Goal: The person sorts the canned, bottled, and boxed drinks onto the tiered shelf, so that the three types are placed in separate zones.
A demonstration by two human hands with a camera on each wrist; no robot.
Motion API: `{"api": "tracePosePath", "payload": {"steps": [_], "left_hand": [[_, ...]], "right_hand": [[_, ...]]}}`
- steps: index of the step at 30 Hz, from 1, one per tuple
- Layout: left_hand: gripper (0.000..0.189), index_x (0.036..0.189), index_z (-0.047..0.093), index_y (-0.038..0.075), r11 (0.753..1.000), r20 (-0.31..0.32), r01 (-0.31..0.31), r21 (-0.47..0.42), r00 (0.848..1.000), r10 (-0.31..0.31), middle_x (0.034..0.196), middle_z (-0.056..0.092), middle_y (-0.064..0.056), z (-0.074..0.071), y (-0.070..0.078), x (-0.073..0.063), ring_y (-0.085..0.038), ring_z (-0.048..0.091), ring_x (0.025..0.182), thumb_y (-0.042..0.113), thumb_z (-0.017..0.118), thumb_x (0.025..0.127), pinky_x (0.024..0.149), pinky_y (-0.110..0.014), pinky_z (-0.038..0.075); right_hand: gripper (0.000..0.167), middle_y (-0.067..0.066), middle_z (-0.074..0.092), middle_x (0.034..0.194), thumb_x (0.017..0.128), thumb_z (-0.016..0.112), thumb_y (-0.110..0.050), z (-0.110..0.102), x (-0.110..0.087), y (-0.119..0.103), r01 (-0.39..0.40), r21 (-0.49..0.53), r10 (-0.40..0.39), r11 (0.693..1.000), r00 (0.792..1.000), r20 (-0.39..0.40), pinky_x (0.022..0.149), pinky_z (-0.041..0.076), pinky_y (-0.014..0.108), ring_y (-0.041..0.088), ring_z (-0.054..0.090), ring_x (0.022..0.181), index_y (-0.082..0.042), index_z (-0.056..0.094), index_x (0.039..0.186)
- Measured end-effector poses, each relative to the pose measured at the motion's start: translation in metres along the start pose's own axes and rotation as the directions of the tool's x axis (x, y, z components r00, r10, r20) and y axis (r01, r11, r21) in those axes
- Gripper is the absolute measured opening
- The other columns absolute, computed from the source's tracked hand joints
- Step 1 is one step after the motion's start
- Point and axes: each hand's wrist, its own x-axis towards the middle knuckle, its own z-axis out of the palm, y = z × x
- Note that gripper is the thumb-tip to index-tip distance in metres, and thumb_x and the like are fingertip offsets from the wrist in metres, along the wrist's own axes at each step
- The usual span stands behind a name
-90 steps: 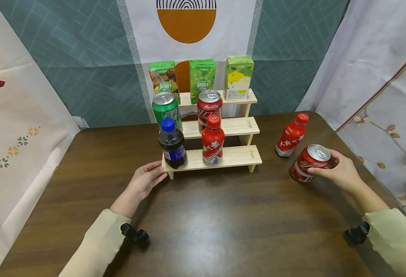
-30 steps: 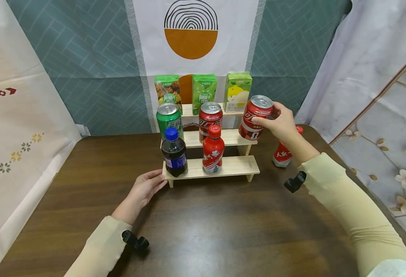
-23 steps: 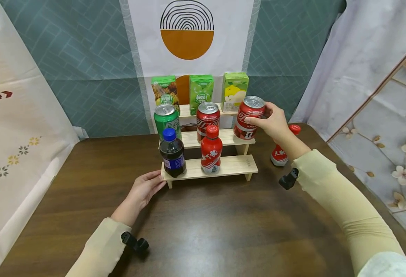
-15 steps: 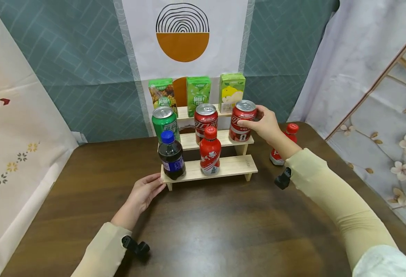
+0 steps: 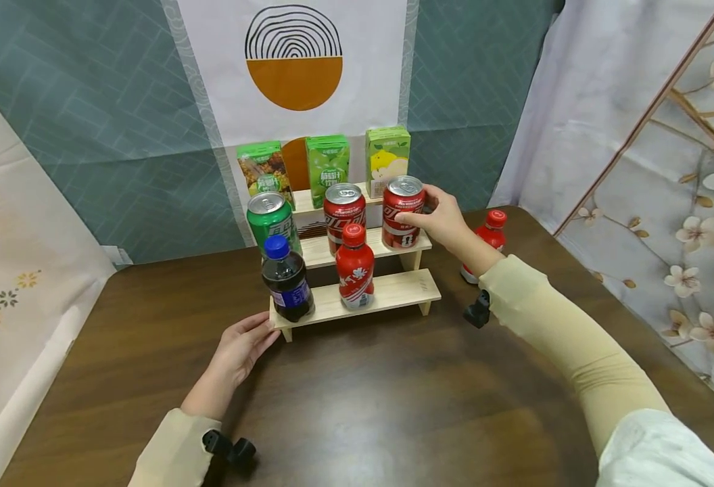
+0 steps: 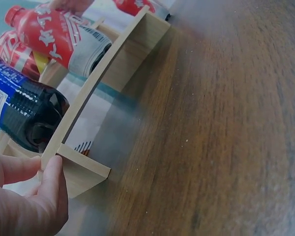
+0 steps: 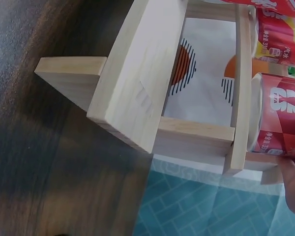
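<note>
My right hand point(image 5: 448, 223) grips a red soda can point(image 5: 393, 231) at the right end of the middle step of a wooden tiered rack point(image 5: 410, 287). In the right wrist view, the can's base point(image 7: 256, 113) sits right at the step board, with fingertips beside it. My left hand point(image 5: 239, 348) pinches the left end of the lowest step, thumb and finger on the board's corner in the left wrist view. A second red can point(image 5: 339, 211) and a green can point(image 5: 267, 222) share the middle step. Below stand a dark bottle with a blue cap point(image 5: 289, 287) and a red bottle point(image 5: 355, 274).
Three juice boxes stand on the top step, the yellow-green one point(image 5: 387, 159) at the right. Another red bottle point(image 5: 492, 233) is on the brown table point(image 5: 345, 406), partly behind the right forearm. A teal and white cloth point(image 5: 466, 88) hangs behind the rack.
The right hand has carried the red can from the table at the right onto the middle step, lowering it lately. The left hand keeps its hold on the rack. The head view has shifted.
</note>
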Motion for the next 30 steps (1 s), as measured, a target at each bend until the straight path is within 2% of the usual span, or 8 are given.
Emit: {"api": "tracePosePath", "payload": {"steps": [5,9,15,20,25,30], "left_hand": [[0.049,0.143,0.028,-0.012,1.000,-0.013,-0.016,0.001,1.000,0.016,0.130,0.044,-0.021,0.004,0.000,0.002,-0.002,0.062,0.087,-0.002,0.044,0.098,0.086,-0.018,0.052],[0.048,0.142,0.029,-0.013,1.000,-0.015,-0.026,-0.002,1.000,0.026,0.131,0.044,-0.023,0.007,-0.001,0.003,-0.004,0.062,0.089,-0.002,0.045,0.098,0.087,-0.018,0.051],[0.046,0.140,0.032,-0.014,0.999,-0.064,-0.039,-0.001,0.997,0.039,0.127,0.047,-0.022,0.004,-0.005,0.000,-0.005,0.062,0.087,-0.003,0.046,0.097,0.085,-0.019,0.052],[0.046,0.138,0.033,-0.015,0.999,-0.044,-0.048,0.003,0.998,0.048,0.127,0.049,-0.023,0.011,-0.009,0.002,-0.007,0.063,0.089,-0.003,0.047,0.097,0.085,-0.020,0.053],[0.044,0.138,0.034,-0.015,0.999,-0.048,-0.045,0.016,0.998,0.046,0.133,0.045,-0.028,0.010,-0.012,-0.002,-0.009,0.063,0.091,-0.003,0.046,0.097,0.087,-0.022,0.052],[0.046,0.140,0.031,-0.015,0.998,-0.040,-0.055,0.022,0.998,0.056,0.136,0.041,-0.029,0.003,-0.005,-0.005,-0.006,0.063,0.090,-0.004,0.044,0.097,0.087,-0.020,0.052]], "right_hand": [[0.067,0.017,0.054,0.132,0.081,0.076,-0.017,-0.004,-0.002,0.004,0.014,0.002,-0.014,1.000,1.000,0.012,0.103,0.042,0.045,0.026,0.052,0.119,-0.004,0.044,0.138],[0.068,0.018,0.052,0.135,0.083,0.074,-0.018,-0.007,-0.002,0.004,0.017,0.003,-0.017,1.000,1.000,0.020,0.105,0.040,0.047,0.027,0.050,0.121,-0.004,0.040,0.140],[0.072,0.018,0.049,0.137,0.084,0.073,-0.020,-0.003,-0.002,0.004,0.012,-0.020,-0.011,1.000,0.998,0.065,0.107,0.037,0.048,0.030,0.047,0.124,-0.004,0.036,0.143],[0.073,0.019,0.048,0.137,0.084,0.073,-0.019,-0.013,-0.011,0.009,0.001,-0.053,0.001,0.999,0.999,0.037,0.107,0.037,0.050,0.032,0.046,0.124,-0.003,0.034,0.144],[0.072,0.019,0.045,0.140,0.085,0.071,-0.015,-0.020,-0.020,0.007,0.058,-0.052,-0.056,0.997,0.998,0.024,0.108,0.036,0.049,0.032,0.042,0.129,-0.002,0.033,0.145],[0.066,0.019,0.044,0.141,0.084,0.071,-0.004,-0.033,-0.029,-0.005,0.179,-0.029,-0.180,0.983,0.983,-0.032,0.109,0.037,0.047,0.030,0.040,0.132,0.001,0.038,0.141]]}}
